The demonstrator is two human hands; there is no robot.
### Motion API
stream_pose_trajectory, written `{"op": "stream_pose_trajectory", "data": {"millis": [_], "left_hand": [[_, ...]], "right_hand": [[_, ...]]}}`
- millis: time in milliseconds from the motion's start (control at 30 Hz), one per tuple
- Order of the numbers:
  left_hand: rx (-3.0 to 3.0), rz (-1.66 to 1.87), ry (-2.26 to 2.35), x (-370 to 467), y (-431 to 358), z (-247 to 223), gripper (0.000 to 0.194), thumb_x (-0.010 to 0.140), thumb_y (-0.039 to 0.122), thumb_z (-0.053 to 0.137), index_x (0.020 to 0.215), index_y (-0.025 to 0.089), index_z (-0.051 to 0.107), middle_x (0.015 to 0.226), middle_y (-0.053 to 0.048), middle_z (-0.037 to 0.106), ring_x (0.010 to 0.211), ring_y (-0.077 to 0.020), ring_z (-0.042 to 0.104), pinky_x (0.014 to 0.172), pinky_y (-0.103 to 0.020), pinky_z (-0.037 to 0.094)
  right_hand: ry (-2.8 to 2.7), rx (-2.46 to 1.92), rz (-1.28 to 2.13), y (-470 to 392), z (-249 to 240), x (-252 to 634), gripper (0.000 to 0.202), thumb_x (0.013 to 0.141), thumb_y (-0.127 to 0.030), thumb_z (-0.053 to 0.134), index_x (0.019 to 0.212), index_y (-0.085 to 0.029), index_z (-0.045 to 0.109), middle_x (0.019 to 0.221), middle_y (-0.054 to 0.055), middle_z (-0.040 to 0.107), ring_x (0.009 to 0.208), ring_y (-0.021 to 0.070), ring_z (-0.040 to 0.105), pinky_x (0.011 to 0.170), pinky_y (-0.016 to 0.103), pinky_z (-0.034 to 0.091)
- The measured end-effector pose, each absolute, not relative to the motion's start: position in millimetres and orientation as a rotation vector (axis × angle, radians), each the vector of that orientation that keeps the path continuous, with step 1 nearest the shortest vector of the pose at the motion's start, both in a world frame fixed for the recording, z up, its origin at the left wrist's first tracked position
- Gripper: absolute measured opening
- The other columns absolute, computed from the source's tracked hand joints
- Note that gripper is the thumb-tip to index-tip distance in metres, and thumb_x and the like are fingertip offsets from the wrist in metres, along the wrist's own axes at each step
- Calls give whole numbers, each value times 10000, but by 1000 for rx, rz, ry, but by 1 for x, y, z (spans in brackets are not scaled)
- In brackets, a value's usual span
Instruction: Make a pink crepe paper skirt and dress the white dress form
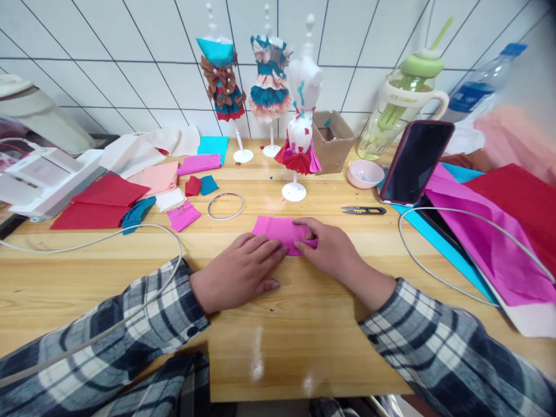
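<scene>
A magenta sheet of crepe paper (pixel 280 227) lies on the wooden table in front of me, with a fold along its near edge. My left hand (pixel 243 269) rests flat on its left part, fingers stretched out. At the right end, my right hand (pixel 332 243) pinches the folded edge between thumb and fingers. Just behind the paper stands a small white dress form (pixel 304 87) with a red and magenta ruffled skirt. Thread snips (pixel 364 210) lie to the right of it, and a thin metal ring (pixel 225 207) lies to the left.
Two dressed forms (pixel 223 81) stand by the tiled wall beside a cardboard box (pixel 334 145). A pink bowl (pixel 365 174), a propped phone (pixel 414 165) and a bottle (pixel 397 104) are at right. Coloured paper (pixel 95 202) and a white cable (pixel 108 234) lie at left.
</scene>
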State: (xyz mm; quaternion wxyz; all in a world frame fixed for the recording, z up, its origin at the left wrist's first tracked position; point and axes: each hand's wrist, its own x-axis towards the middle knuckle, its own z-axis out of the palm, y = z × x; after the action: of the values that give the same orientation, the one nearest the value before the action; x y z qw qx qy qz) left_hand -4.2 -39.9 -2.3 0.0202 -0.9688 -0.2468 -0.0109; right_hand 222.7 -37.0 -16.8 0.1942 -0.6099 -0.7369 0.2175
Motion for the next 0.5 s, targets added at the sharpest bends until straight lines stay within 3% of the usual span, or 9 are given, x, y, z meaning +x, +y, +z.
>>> {"op": "stream_pose_trajectory", "data": {"millis": [233, 367, 500], "left_hand": [[-3003, 4, -883, -8, -42, 1, 610, 938, 575, 363, 1467, 272, 347, 1389, -75, 524, 1217, -299, 453, 1113, -588, 89], [-3012, 2, -888, -10, -42, 1, 601, 924, 592, 379, 1472, 354, 314, 1396, -47, 516, 1235, -301, 448, 1124, -609, 44], [-3033, -19, -881, -11, -40, -2, 614, 912, 613, 385, 1457, 331, 358, 1503, -58, 395, 1366, -334, 328, 1141, -598, 39]], "right_hand": [[-2152, -1764, 503, -38, -14, 223, 446, 825, -325, 618, 1265, -273, 566, 954, 34, 709, 839, 217, 639, 723, 312, 440], [-2185, -1786, 471, -37, -9, 230, 480, 798, -346, 661, 1265, -279, 572, 970, 39, 710, 879, 224, 636, 752, 315, 435], [-2176, -1761, 637, -33, -5, 239, 545, 759, -315, 708, 1281, -310, 553, 844, -13, 698, 770, 175, 629, 700, 276, 420]]}}
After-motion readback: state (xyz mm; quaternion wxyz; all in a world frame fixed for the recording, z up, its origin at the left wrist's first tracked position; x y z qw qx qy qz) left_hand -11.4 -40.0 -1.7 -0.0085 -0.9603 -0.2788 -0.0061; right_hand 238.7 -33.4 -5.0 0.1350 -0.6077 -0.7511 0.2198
